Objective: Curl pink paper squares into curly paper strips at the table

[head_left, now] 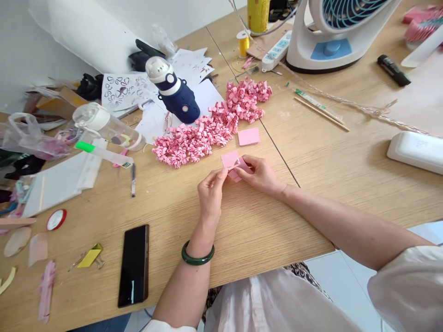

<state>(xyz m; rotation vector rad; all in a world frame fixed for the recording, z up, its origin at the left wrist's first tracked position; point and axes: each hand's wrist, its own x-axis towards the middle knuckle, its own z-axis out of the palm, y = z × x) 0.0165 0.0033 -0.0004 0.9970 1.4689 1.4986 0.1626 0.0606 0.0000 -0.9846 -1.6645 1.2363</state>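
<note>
Above the table, my left hand (212,191) is closed in a pinch at the end of a thin pale pink strip (235,165). My right hand (263,176) grips a small pink piece of paper (245,165) between thumb and fingers, close beside the left fingertips. Another flat pink paper (229,159) shows just behind the fingertips, partly covered by them. A pink paper rectangle (248,136) lies a little farther off. Beyond the hands stretches a long heap of curled pink paper pieces (197,140).
A dark blue bottle (182,101) stands behind the heap, and a clear bottle (117,129) lies to its left. A phone (134,265) and a binder clip (90,256) lie at front left. A fan (328,41), power strip (277,50), wooden sticks (321,114) and marker (393,70) occupy the right.
</note>
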